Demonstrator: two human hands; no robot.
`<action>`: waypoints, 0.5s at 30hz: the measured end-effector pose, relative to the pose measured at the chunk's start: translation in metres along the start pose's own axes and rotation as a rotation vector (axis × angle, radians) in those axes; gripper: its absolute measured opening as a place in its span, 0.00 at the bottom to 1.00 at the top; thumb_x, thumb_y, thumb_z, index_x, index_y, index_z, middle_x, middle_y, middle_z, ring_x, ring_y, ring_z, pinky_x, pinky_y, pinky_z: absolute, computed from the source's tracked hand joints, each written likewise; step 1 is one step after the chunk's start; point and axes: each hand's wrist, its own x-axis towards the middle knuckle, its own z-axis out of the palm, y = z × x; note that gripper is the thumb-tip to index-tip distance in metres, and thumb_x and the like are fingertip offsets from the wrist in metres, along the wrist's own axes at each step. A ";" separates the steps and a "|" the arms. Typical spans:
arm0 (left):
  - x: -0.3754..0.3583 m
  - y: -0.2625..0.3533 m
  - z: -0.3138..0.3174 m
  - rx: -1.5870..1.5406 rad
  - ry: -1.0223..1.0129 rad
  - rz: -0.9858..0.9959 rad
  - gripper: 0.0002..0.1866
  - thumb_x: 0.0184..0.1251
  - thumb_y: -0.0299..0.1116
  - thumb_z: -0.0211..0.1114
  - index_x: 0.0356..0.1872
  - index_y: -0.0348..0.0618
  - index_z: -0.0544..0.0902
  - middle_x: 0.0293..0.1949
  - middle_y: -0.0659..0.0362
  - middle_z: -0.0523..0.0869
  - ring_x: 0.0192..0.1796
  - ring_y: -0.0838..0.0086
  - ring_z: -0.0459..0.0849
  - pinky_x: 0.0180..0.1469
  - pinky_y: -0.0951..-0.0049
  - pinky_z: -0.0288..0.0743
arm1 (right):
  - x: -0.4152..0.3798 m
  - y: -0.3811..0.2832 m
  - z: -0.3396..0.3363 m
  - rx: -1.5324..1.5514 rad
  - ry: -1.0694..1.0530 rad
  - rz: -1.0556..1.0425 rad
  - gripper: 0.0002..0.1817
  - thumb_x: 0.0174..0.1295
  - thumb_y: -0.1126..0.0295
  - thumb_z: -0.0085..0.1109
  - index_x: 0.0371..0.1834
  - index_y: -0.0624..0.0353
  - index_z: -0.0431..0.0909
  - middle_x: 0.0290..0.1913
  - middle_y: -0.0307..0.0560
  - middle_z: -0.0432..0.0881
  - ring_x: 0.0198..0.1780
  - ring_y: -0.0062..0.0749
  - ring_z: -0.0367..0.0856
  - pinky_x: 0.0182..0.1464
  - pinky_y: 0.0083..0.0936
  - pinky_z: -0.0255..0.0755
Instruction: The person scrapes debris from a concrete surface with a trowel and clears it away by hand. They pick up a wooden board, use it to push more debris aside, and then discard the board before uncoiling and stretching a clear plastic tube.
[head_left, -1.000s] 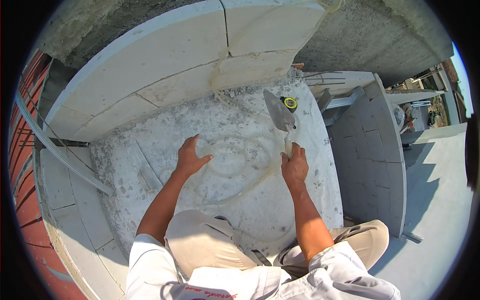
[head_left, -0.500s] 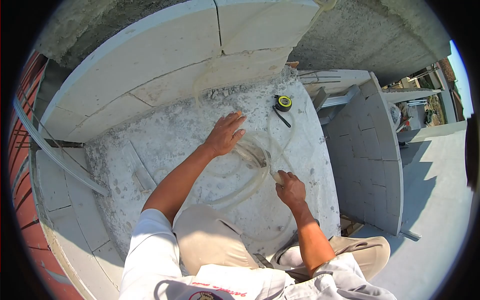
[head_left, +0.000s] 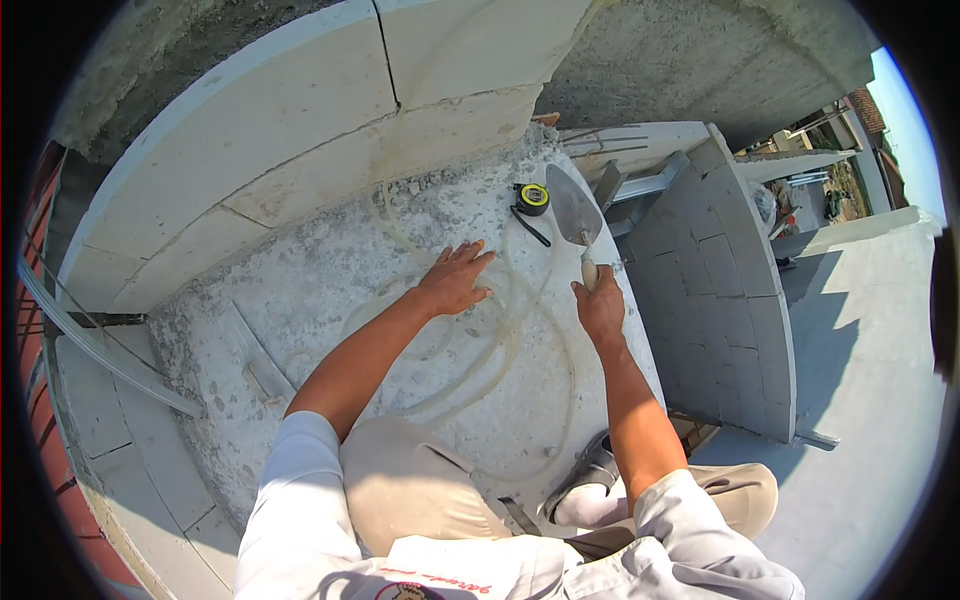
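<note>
A trowel (head_left: pixel 574 206) with a leaf-shaped metal blade points away from me, its pale handle inside my right hand (head_left: pixel 601 306), which is closed round it. The blade lies over the right edge of the dusty concrete slab, just right of a black-and-yellow tape measure (head_left: pixel 534 198). My left hand (head_left: pixel 455 281) is stretched out over the slab, fingers extended and thumb apart, with a small orange spot at the fingertips. Loops of clear hose (head_left: pixel 487 377) lie on the slab under and between my hands.
A pale block wall (head_left: pixel 300 130) curves across the far side. A flat metal strip (head_left: pixel 258 352) lies on the slab at left, near a grey conduit (head_left: pixel 110 350). Past the slab's right edge stands a lower block wall (head_left: pixel 715 320).
My right hand has moved up and right with the trowel, whose blade has swung from over the hose to beside the tape measure. The left hand stays spread over the slab.
</note>
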 end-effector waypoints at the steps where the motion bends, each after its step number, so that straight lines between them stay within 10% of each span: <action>1: 0.002 0.003 0.001 0.011 -0.025 -0.001 0.40 0.75 0.50 0.64 0.82 0.49 0.61 0.84 0.47 0.53 0.86 0.51 0.50 0.84 0.44 0.44 | 0.010 -0.012 -0.009 -0.058 -0.004 0.011 0.23 0.64 0.66 0.69 0.59 0.58 0.73 0.54 0.58 0.83 0.55 0.59 0.84 0.52 0.52 0.79; 15: 0.028 0.031 0.050 0.220 -0.159 0.161 0.40 0.77 0.59 0.56 0.82 0.50 0.60 0.84 0.50 0.54 0.85 0.49 0.48 0.82 0.33 0.45 | 0.049 0.023 -0.067 -0.513 -0.213 -0.614 0.29 0.60 0.76 0.67 0.67 0.50 0.77 0.53 0.46 0.84 0.59 0.46 0.83 0.60 0.41 0.77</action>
